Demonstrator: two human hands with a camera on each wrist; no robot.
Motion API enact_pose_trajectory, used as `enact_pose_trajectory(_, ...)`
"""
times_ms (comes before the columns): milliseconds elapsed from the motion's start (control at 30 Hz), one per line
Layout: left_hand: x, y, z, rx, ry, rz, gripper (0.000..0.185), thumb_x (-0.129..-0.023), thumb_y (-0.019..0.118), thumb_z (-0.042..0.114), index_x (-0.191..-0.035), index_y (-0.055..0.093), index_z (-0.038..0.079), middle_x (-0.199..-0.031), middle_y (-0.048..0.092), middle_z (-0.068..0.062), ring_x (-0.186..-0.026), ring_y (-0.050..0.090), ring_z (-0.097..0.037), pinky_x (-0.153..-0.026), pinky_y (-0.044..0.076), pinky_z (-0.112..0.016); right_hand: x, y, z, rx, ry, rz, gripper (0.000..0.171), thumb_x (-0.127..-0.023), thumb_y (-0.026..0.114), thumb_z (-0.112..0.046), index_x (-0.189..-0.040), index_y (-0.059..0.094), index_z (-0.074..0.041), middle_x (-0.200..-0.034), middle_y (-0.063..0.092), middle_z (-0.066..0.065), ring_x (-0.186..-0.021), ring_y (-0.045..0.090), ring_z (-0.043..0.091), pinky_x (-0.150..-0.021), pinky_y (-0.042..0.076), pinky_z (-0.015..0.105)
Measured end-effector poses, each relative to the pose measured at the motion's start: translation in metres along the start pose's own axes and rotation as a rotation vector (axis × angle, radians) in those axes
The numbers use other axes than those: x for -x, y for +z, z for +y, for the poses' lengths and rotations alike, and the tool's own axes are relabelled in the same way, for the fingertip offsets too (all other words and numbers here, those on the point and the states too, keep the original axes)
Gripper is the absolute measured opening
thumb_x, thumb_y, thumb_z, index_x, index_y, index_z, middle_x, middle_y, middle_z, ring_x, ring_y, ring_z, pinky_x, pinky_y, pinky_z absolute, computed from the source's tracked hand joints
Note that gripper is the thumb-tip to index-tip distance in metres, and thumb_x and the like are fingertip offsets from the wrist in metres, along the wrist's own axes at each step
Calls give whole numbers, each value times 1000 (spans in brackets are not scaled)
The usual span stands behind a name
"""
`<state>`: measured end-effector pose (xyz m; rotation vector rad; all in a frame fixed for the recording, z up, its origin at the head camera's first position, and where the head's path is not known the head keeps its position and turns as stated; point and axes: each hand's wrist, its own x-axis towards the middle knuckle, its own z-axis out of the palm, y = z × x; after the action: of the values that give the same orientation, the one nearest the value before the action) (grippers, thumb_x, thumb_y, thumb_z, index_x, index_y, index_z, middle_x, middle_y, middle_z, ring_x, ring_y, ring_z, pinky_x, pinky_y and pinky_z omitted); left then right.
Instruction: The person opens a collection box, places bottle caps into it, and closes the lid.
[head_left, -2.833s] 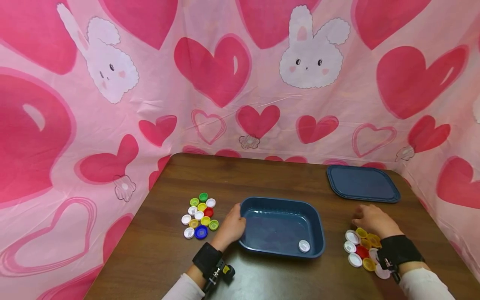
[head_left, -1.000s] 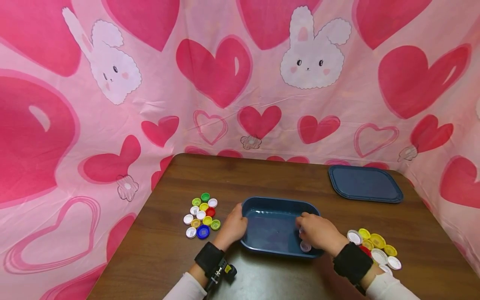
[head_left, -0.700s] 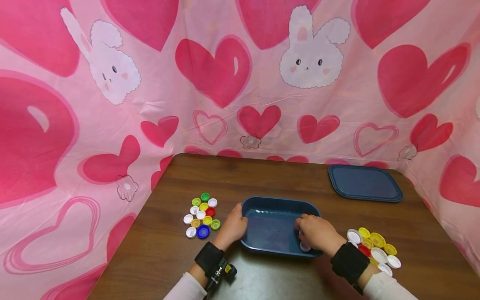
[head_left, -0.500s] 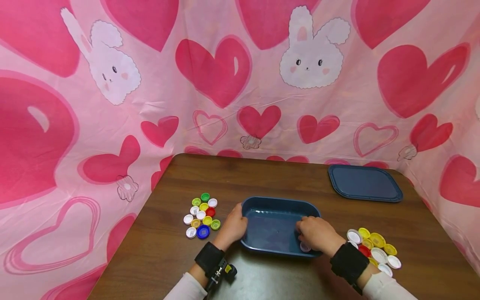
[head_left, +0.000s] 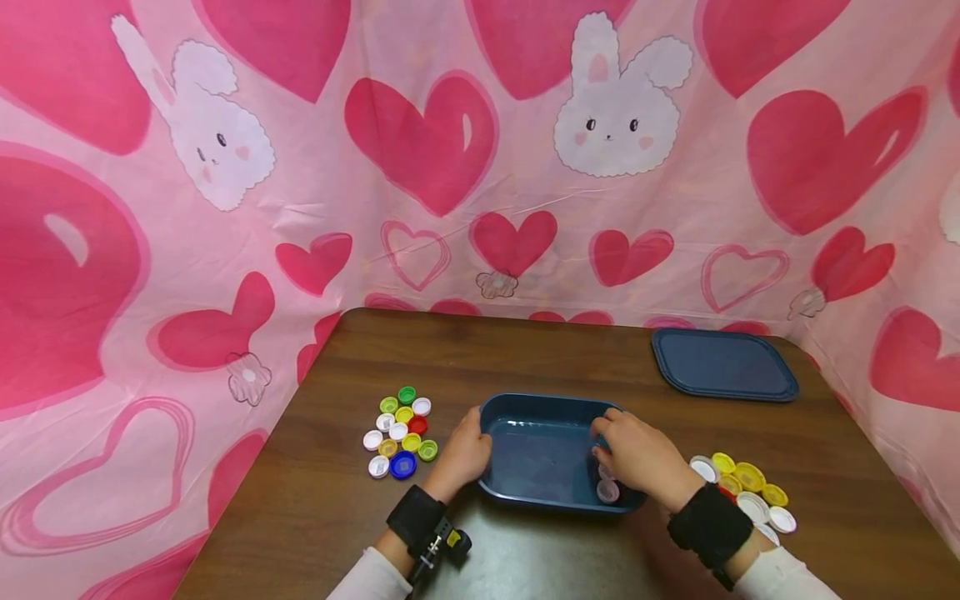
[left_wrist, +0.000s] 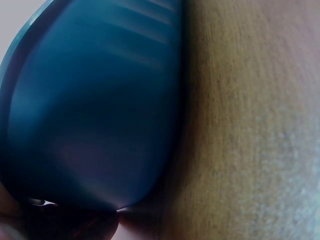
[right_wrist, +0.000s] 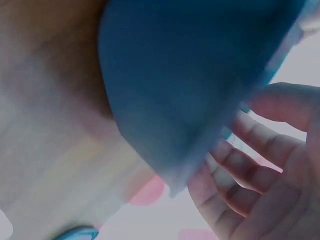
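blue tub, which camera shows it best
The head view: the whole blue tub sits on the table, left hand on its left end, right hand over its right side. The left wrist view shows only a blurred close-up of its outer wall; the right wrist view shows a blurred wall and rim.

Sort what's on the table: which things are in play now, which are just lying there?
In play:
blue tub
left hand at its left wall
right hand over its right rim
white caps inside
right cap pile

Lying about:
blue lid
left cap pile
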<state>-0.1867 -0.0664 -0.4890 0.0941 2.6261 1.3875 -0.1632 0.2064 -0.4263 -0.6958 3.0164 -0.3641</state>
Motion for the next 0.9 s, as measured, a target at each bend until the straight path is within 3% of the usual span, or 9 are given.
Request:
enact_pose_trajectory(167, 0, -1, 0, 1, 1, 0, 49, -102, 46, 4, -148, 35, -8, -148, 46, -27, -130, 52, -43, -105, 42, -62, 4, -19, 10, -13, 63, 57, 25, -89, 77, -18, -109, 71, -5, -98, 63, 7, -84, 62, 20, -74, 59, 40)
enact_pose_trajectory(367, -1, -2, -1, 21, -2, -5, 49, -102, 45, 5, -149, 35, -6, -148, 46, -27, -131, 51, -42, -106, 42, -62, 13, -31, 39, -3, 133, 87, 29, -88, 76, -17, -111, 70, -1, -103, 66, 13, -89, 66, 30, -79, 58, 51)
enact_pose_trajectory(733, 1, -2, 0, 36, -1, -11, 49, -103, 45, 5, -149, 35, -6, -148, 46, -26, -131, 51, -42, -106, 42, -62, 31, -26, 87, 14, 308, -100, 47, -88, 74, -20, -121, 62, 10, -117, 61, 33, -106, 61, 48, -90, 51, 63)
enact_pose_trajectory(900, 2, -2, 1, 39, -9, -17, 49, -103, 45, 6, -149, 34, -6, -149, 45, -26, -132, 50, -43, -106, 42, -62, 38, -21, 99, 35, 325, -135, 49, -87, 74, -22, -120, 61, 13, -118, 59, 36, -109, 59, 52, -93, 48, 65)
